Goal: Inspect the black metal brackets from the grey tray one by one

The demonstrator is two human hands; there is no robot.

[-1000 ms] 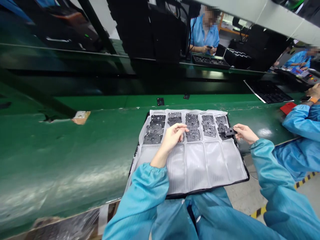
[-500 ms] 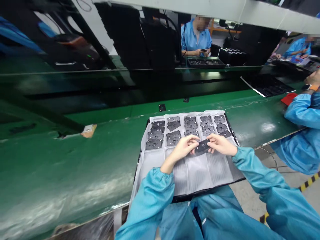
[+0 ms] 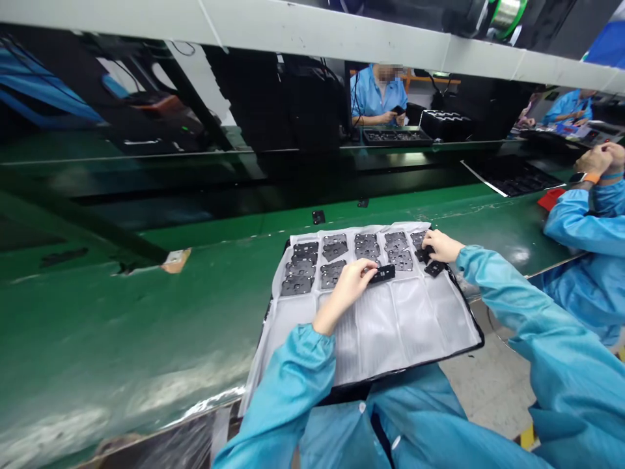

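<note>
Left hand (image 3: pixel 352 283) pinches one flat black rectangular plate (image 3: pixel 387 273), not set down; right hand (image 3: pixel 443 247) at upper-right dark plates (image 3: pixel 434 268), grip unclear. Whitish-lined black tray (image 3: pixel 375 319): five upper compartments (image 3: pixel 351 249) stocked.

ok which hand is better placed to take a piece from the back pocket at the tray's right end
Probably the right: the right hand is right at the black pieces there, while the left hand is farther off, gripping a dark part.

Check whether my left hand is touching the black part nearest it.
Touching: the head view shows your left hand pinching one end of the black part between thumb and fingers.
</note>
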